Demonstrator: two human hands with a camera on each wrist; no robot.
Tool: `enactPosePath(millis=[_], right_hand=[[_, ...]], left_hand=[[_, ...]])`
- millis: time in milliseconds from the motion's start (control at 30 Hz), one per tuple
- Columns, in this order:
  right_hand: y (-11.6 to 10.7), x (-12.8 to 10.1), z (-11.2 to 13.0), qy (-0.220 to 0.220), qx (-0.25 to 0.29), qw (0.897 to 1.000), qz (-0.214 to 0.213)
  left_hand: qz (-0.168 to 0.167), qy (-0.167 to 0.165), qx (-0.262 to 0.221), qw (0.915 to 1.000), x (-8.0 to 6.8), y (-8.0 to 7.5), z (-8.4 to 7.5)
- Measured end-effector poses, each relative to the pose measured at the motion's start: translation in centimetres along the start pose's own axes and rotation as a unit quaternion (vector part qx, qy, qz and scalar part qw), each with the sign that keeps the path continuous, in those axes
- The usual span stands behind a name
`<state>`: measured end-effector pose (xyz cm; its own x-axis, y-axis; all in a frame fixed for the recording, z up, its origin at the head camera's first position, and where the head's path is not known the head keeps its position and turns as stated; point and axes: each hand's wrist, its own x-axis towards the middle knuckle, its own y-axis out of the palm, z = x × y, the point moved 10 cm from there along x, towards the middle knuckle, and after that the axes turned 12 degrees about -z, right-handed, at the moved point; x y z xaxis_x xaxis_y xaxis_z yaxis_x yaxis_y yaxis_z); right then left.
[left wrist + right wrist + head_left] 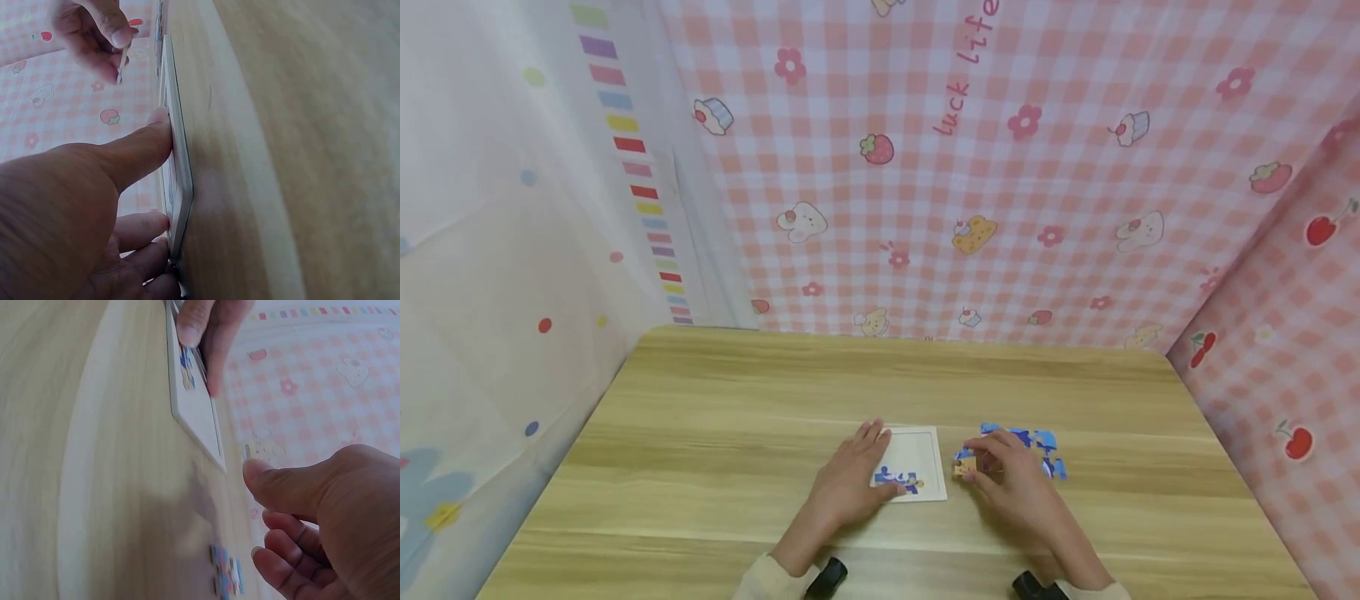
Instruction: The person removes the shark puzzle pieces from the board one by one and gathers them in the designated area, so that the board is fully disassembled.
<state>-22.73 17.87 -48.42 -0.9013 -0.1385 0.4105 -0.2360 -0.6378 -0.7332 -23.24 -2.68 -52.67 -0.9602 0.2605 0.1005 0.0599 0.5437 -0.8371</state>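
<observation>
My left hand [848, 479] rests on a white puzzle tray [927, 454]. Its fingers lie over the left edge and its thumb presses near the bottom. Several blue, white and yellow puzzle pieces [891, 476] lie in the tray's lower left part, partly covered by the thumb. Just right of the tray, my right hand [1018, 479] pinches a yellow and blue puzzle piece [964, 467] between thumb and fingers. The left wrist view shows this thin piece [123, 65] held edge-on, raised off the table.
Loose blue puzzle pieces [1045, 439] lie behind and beside my right hand, partly hidden by it. The wooden table [737, 417] meets a pink checked cloth [925, 192] at its back edge. Cloth also hangs along both sides.
</observation>
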Motion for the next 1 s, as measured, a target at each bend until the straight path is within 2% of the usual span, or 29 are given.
enactPosePath(millis=[167, 333, 700, 1000], right_hand=[[-1.4, -0.4, -0.7, -0.018, 0.0, 1.0, -0.017], [-3.0, -0.8, -1.9, -0.016, 0.012, 1.0, -0.021], [-6.1, -2.3, -3.7, -0.046, -0.034, 0.997, -0.054], [-7.8, -4.0, -5.8, -0.031, -0.063, 0.995, -0.065]], left_hand=[[0.001, 0.001, 0.004, 1.0, -0.2, -0.1, 0.2], [0.002, 0.004, 0.008, 1.0, -0.1, -0.1, 0.1], [0.001, 0.005, -0.005, 1.0, 0.0, -0.1, -0.1], [0.01, -0.002, -0.007, 0.9999, -0.1, 0.1, 0.0]])
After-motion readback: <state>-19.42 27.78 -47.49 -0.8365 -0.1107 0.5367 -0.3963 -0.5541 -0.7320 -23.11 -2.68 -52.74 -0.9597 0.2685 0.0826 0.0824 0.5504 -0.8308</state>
